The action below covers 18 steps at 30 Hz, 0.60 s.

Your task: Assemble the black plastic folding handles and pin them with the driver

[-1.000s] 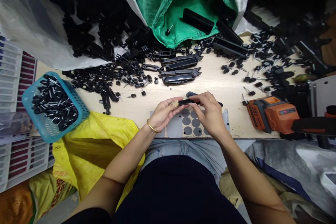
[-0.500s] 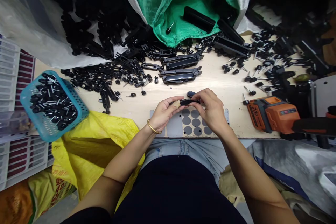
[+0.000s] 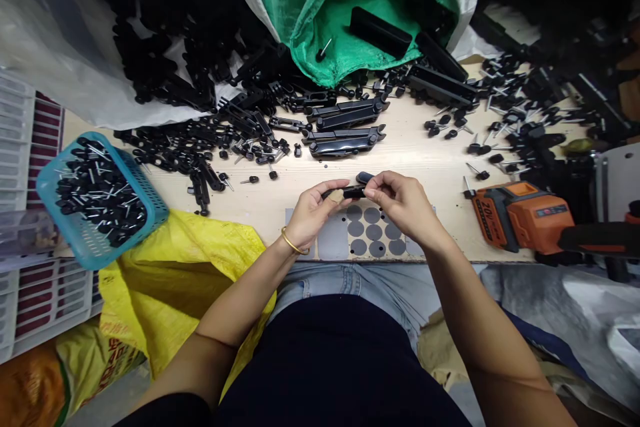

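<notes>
Near the front of the bench, a small black plastic part (image 3: 354, 192) is held between both hands. My left hand (image 3: 315, 210), with a tan wrapping on the thumb, is closed around its left end. Fingertips of my right hand (image 3: 400, 200) pinch its right end; whether they also hold a smaller piece is hidden. Just behind the part lies a dark rounded piece (image 3: 365, 177), partly covered by the right fingers. Below the hands is a grey sheet with round discs (image 3: 373, 232). Farther back lie two folded black bracket arms (image 3: 345, 141).
A blue basket (image 3: 163, 210) of black-headed screws stands at left, beside a yellow bag (image 3: 220, 233). An orange power tool (image 3: 530, 213) lies at right. Black parts and thumbscrews are scattered across the back, before a green-lined sack (image 3: 320, 20).
My right hand has shifted slightly right along the black part, uncovering more of its right end. My left hand keeps its hold in nearly the same place.
</notes>
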Each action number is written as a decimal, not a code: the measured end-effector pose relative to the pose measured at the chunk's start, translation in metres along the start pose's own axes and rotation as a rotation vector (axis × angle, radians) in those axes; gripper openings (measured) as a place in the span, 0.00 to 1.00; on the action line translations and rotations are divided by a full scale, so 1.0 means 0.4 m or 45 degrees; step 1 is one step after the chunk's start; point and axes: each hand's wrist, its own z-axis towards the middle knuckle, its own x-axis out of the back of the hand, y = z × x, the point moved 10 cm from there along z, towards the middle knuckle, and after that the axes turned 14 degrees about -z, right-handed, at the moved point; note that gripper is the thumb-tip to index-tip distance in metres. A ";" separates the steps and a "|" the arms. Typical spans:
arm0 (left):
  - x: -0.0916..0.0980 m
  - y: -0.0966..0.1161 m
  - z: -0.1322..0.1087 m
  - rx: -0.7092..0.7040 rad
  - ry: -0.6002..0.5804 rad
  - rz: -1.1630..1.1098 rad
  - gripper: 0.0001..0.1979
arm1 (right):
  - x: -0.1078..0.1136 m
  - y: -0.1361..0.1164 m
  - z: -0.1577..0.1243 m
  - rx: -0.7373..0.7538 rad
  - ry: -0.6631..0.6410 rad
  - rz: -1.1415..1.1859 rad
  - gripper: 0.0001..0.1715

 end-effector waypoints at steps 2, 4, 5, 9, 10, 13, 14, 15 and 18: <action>-0.007 -0.001 -0.005 0.037 -0.010 -0.023 0.15 | 0.009 -0.005 0.003 0.005 0.042 -0.065 0.05; -0.010 -0.004 -0.009 0.069 -0.007 -0.047 0.13 | 0.011 -0.013 0.004 0.018 0.050 -0.113 0.05; -0.010 -0.006 -0.010 0.082 -0.003 -0.056 0.13 | 0.012 -0.016 0.003 0.020 0.050 -0.130 0.05; -0.004 -0.016 -0.012 0.128 0.012 -0.074 0.12 | 0.013 -0.021 -0.001 0.015 0.068 -0.184 0.05; -0.002 -0.018 -0.012 0.133 0.015 -0.072 0.12 | 0.013 -0.021 -0.002 0.013 0.073 -0.192 0.05; 0.004 -0.017 -0.011 0.131 0.025 -0.057 0.11 | 0.008 -0.020 -0.004 0.008 0.076 -0.192 0.06; 0.006 -0.016 -0.011 0.131 0.028 -0.049 0.11 | 0.007 -0.019 -0.004 0.004 0.077 -0.187 0.06; 0.007 -0.015 -0.011 0.132 0.031 -0.041 0.11 | 0.005 -0.018 -0.005 -0.003 0.078 -0.180 0.06; 0.007 -0.010 -0.011 0.133 0.032 -0.018 0.12 | 0.003 -0.018 -0.005 -0.013 0.077 -0.165 0.06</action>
